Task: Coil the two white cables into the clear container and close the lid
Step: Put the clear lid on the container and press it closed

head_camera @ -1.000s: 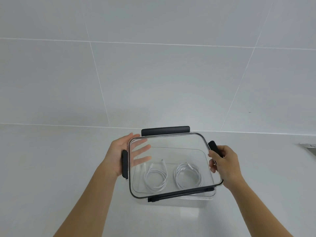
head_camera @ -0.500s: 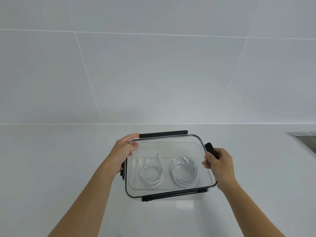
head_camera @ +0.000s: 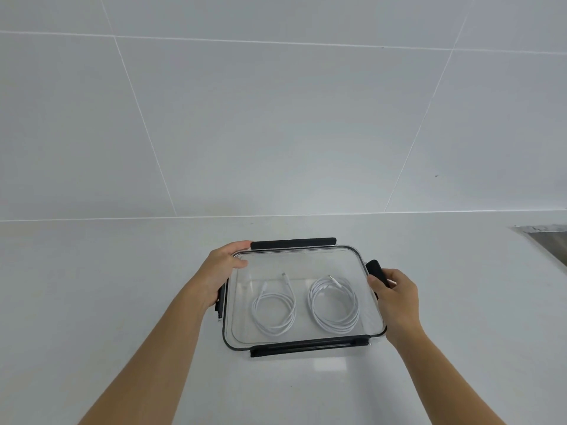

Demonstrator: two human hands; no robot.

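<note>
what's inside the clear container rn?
Two coiled white cables, left cable and right cable, lying apart under the clear lid. Nothing else visible inside; nothing is hidden.

A white counter [head_camera: 122, 286] carries the clear container [head_camera: 302, 352] near its middle; a metal sink [head_camera: 549, 237] edge sits far right.

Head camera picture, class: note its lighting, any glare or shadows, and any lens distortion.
Head view: soft, even light, with only a faint shadow under the clear container. Head view: a pale reflection shows on the counter just in front of it. Head view: the wide-angle lens makes the wall tile lines splay outward. Head view: both coiled white cables stay sharp through the lid.
</note>
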